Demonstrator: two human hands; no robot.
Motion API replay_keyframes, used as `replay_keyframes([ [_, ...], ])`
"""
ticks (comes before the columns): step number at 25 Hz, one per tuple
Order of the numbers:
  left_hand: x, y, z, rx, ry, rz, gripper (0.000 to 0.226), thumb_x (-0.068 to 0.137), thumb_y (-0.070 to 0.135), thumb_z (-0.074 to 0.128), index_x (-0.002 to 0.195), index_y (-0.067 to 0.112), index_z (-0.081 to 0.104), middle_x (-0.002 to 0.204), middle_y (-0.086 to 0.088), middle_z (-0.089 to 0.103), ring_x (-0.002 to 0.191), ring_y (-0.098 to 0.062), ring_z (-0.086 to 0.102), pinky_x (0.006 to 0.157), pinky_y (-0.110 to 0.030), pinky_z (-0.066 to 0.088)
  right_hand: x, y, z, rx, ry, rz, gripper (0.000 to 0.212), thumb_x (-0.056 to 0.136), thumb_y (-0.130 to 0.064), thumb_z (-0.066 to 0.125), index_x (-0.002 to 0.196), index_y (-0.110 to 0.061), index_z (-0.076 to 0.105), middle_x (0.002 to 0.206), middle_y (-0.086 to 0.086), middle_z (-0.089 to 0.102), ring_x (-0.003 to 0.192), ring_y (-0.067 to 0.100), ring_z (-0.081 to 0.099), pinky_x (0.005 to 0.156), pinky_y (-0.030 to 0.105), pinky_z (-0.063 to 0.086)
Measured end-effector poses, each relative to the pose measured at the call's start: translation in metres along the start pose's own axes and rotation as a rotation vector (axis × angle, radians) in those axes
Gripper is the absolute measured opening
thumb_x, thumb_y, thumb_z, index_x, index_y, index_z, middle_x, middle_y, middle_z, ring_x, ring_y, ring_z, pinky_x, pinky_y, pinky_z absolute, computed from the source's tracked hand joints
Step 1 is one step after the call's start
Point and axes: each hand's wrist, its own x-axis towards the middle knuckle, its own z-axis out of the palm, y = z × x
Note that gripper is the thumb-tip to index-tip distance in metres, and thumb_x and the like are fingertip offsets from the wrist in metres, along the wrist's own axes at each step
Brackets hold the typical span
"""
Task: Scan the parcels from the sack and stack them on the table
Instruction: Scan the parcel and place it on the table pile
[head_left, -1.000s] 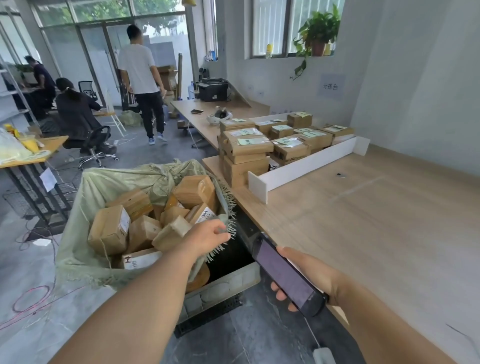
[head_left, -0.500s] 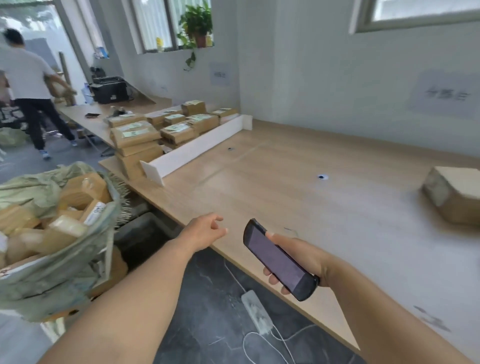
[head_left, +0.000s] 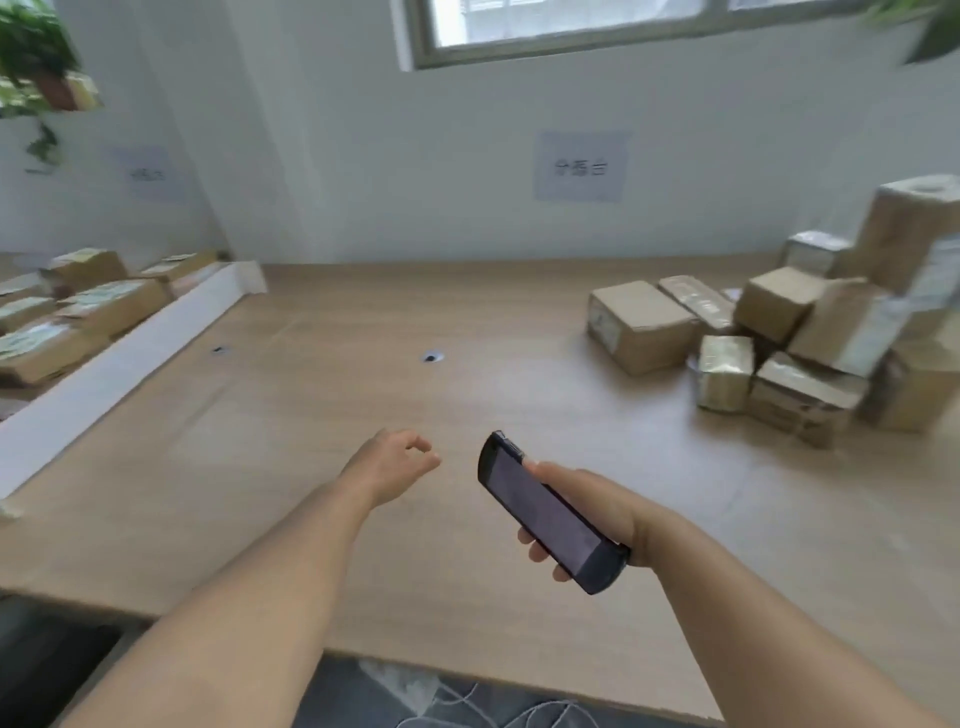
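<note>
My right hand (head_left: 582, 512) grips a black handheld scanner (head_left: 548, 512) above the wooden table (head_left: 332, 405), its dark screen facing up. My left hand (head_left: 392, 465) hovers over the table just left of the scanner with loosely curled fingers and holds nothing. A loose heap of several brown cardboard parcels (head_left: 789, 338) lies on the table at the far right, well beyond both hands. The sack is out of view.
A white divider board (head_left: 119, 353) runs along the table's left side, with several labelled parcels (head_left: 78, 312) behind it. A potted plant (head_left: 36, 62) hangs at the upper left. Cables (head_left: 498, 712) lie on the dark floor below the table's front edge.
The view has swung right, from the sack to the table and the parcel heap. My left hand has left the sack holding nothing. My right hand still holds the scanner.
</note>
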Motion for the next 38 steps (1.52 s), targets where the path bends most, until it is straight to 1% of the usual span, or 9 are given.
replay_keyframes([
  [4,0.059,0.073,0.031,0.022,-0.108,0.190,0.040,0.087,0.045,0.061,0.122,0.026,0.060,0.128,0.000,0.053,0.105,-0.016,0.058,0.096,-0.034,0.046,-0.015,0.003,-0.056,0.110,0.183,0.022,0.060,0.090,-0.064,0.053,0.119,-0.012,0.061,0.098,0.015,0.072,0.083,0.028,0.070,0.074,0.044,0.056],
  [12,0.105,0.227,0.135,0.048,-0.297,0.402,0.057,0.089,0.044,0.061,0.141,0.027,0.043,0.134,-0.002,0.048,0.111,-0.016,0.054,0.096,-0.031,0.044,-0.061,0.053,-0.176,0.299,0.426,0.052,0.055,0.094,-0.059,0.053,0.117,-0.010,0.062,0.094,0.015,0.072,0.082,0.027,0.069,0.074,0.046,0.055],
  [20,0.156,0.423,0.216,0.075,-0.267,0.500,0.085,0.082,0.052,0.065,0.151,0.028,0.021,0.151,-0.006,0.034,0.134,-0.024,0.040,0.108,-0.044,0.037,-0.102,0.094,-0.336,0.371,0.450,0.042,0.058,0.093,-0.062,0.051,0.117,-0.010,0.061,0.090,0.013,0.068,0.078,0.024,0.066,0.065,0.039,0.054],
  [24,0.186,0.498,0.240,0.151,-0.194,0.529,0.084,0.086,0.055,0.058,0.153,0.027,0.015,0.155,-0.006,0.024,0.141,-0.024,0.030,0.113,-0.045,0.031,-0.106,0.110,-0.398,0.417,0.432,0.041,0.058,0.094,-0.061,0.050,0.117,-0.009,0.061,0.091,0.014,0.067,0.078,0.024,0.066,0.064,0.038,0.054],
  [29,0.230,0.568,0.259,0.236,-0.112,0.569,0.079,0.089,0.054,0.055,0.153,0.025,0.018,0.159,-0.006,0.016,0.145,-0.025,0.019,0.115,-0.048,0.027,-0.090,0.125,-0.449,0.491,0.401,0.027,0.066,0.087,-0.065,0.056,0.115,-0.006,0.062,0.087,0.013,0.066,0.074,0.022,0.065,0.062,0.037,0.054],
  [32,0.259,0.594,0.266,0.336,-0.090,0.574,0.072,0.088,0.057,0.055,0.147,0.023,0.033,0.158,-0.006,0.018,0.145,-0.026,0.019,0.114,-0.048,0.027,-0.081,0.128,-0.468,0.504,0.378,0.014,0.073,0.077,-0.067,0.057,0.115,-0.005,0.063,0.084,0.011,0.065,0.073,0.022,0.064,0.060,0.036,0.053],
  [33,0.268,0.599,0.267,0.365,-0.109,0.563,0.068,0.086,0.058,0.055,0.142,0.021,0.041,0.155,-0.007,0.025,0.142,-0.026,0.025,0.110,-0.046,0.032,-0.078,0.129,-0.472,0.503,0.372,0.011,0.074,0.076,-0.067,0.056,0.116,-0.005,0.062,0.084,0.010,0.065,0.073,0.021,0.064,0.059,0.035,0.053],
  [35,0.283,0.606,0.267,0.384,-0.177,0.518,0.058,0.082,0.061,0.059,0.121,0.018,0.051,0.135,-0.008,0.047,0.123,-0.025,0.045,0.089,-0.039,0.043,-0.074,0.131,-0.479,0.496,0.365,0.009,0.076,0.078,-0.067,0.056,0.119,-0.004,0.061,0.085,0.010,0.065,0.073,0.021,0.064,0.059,0.035,0.054],
  [38,0.294,0.606,0.263,0.388,-0.265,0.477,0.059,0.071,0.065,0.068,0.100,0.018,0.049,0.105,-0.003,0.059,0.095,-0.020,0.054,0.070,-0.034,0.042,-0.068,0.131,-0.484,0.485,0.362,0.017,0.069,0.087,-0.064,0.054,0.119,-0.004,0.061,0.086,0.010,0.066,0.074,0.021,0.064,0.061,0.036,0.054],
])
